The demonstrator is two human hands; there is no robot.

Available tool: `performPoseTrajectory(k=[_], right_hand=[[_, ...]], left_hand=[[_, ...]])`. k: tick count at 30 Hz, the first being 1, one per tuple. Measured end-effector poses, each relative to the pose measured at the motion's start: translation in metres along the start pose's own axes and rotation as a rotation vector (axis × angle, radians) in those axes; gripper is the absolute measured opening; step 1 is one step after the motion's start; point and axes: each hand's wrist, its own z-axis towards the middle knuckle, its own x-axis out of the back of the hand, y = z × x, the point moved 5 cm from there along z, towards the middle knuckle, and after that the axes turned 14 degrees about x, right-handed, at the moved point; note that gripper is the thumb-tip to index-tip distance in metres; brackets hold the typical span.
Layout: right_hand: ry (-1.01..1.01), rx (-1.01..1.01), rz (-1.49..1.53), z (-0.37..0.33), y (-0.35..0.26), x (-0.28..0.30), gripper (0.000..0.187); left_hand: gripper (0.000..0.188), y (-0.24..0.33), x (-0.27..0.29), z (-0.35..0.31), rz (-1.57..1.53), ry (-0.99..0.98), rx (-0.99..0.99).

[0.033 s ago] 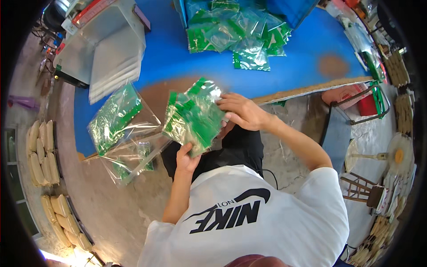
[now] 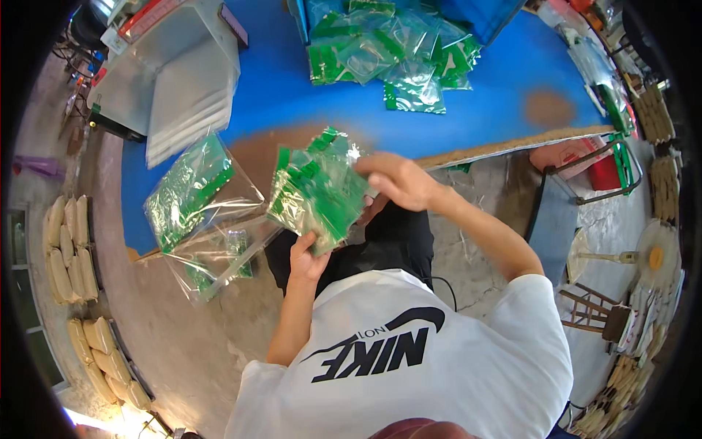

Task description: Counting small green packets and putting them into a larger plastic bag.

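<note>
Gripping green packets (image 2: 311, 192) by the table (image 2: 504, 110), the left hand (image 2: 308, 262) has its fingers clamped on them; the right hand (image 2: 404, 181) bends at their right side — whether its fingers pinch, I cannot tell. Leftward, a clear bag (image 2: 245, 199); farther — a packet heap (image 2: 409, 55).

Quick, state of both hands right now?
Left hand: closed, holding green-and-clear bags.
Right hand: at the bags' right edge; whether it grips any cannot be told.

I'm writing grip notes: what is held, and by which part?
A bundle of green-and-clear packets, held at its lower edge by the left hand. The right hand is at its right edge; whether it grips cannot be told.
</note>
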Motion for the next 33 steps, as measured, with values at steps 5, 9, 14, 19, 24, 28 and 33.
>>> performPoseTrajectory(k=[5,9,14,19,24,28,33], right_hand=[[0.281,-0.463,0.188,0.041,0.007,-0.012,0.062],[-0.023,-0.266,0.158,0.051,-0.044,-0.042,0.091],[0.086,-0.007,0.226,0.091,-0.056,0.018,0.111],[0.179,0.093,0.117,0.08,0.014,-0.015,0.118],[0.329,0.03,0.087,0.076,0.013,-0.03,0.103],[0.132,-0.133,0.142,0.087,0.014,-0.027,0.098],[0.189,0.0,0.107,0.092,0.013,-0.031,0.097]], left_hand=[[0.065,-0.001,-0.01,0.001,0.032,0.022,0.039],[0.07,0.008,-0.04,-0.01,0.232,0.126,-0.115],[0.07,0.093,-0.125,0.001,1.202,0.189,-0.52],[0.102,0.12,-0.164,0.041,1.358,0.005,-0.66],[0.121,0.106,-0.157,0.047,1.1,0.012,-0.513],[0.125,0.12,-0.149,0.055,1.278,0.083,-0.562],[0.129,0.124,-0.157,0.043,1.015,-0.027,-0.614]])
